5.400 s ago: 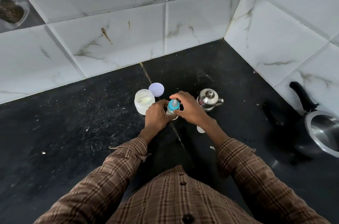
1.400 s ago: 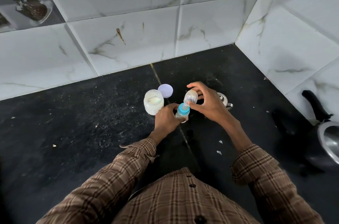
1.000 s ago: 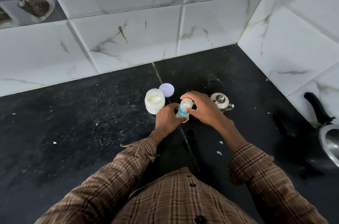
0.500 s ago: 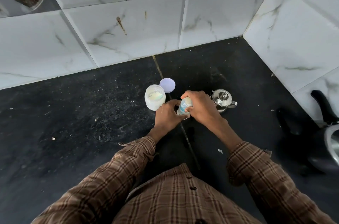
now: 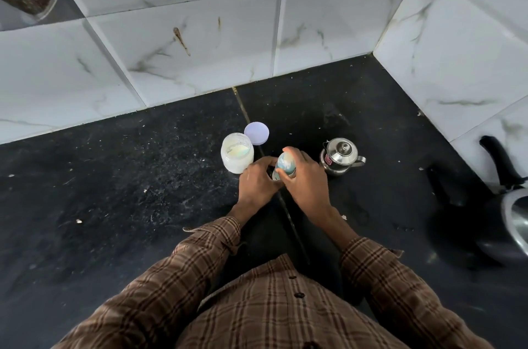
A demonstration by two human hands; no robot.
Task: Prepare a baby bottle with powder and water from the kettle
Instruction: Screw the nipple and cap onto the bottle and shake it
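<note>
Capping step, by the look of it. Small clear baby bottle with blue collar [image 5: 285, 165] upright on the black stone counter [image 5: 114, 191], just right of the open white powder jar [image 5: 237, 156]. Left hand [image 5: 257, 183] curled round its base; right hand [image 5: 304, 177] grasping the clear domed cap on top. Steel kettle [image 5: 340, 155] near, further right. Next: press cap down squarely, keeping base steady.

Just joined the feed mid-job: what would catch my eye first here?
Centre of the black stone counter: both hands meet on a small baby bottle under a clear dome cap, left hand low, right hand on the cap. Left of them stands an open white powder jar; right, a small steel kettle.
</note>
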